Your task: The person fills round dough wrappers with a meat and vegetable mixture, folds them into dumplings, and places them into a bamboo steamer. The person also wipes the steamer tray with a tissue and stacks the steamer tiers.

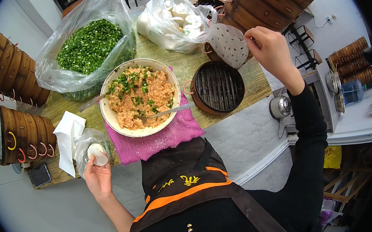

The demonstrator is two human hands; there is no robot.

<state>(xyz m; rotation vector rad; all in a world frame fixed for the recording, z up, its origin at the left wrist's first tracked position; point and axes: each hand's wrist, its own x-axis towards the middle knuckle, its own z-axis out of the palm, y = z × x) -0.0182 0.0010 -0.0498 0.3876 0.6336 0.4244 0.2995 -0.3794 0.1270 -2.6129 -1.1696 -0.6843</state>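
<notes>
In my right hand (268, 46) hangs a sheet of perforated steamer paper (228, 45), pinched by its edge. Below it sits a round bamboo steamer basket (218, 87) with a dark slatted floor. My left hand (99, 176) grips a round white dough wrapper (98, 154), in front of a small clear plastic bag (82, 144). Between my hands, an enamel bowl (120, 133) of minced filling (155, 88) topped with chopped scallions rests on a magenta towel (172, 146). A metal spatula (178, 108) stands in the filling, and another handle (91, 103) leans over the left rim.
A plastic bag of chopped scallions (90, 46) and another bag of white items (179, 14) occupy the table's far side. Steamer stacks rise at back left (10, 65), left (26, 133) and back right (262, 1). White paper (69, 137) and a phone (40, 175) lie near the left edge.
</notes>
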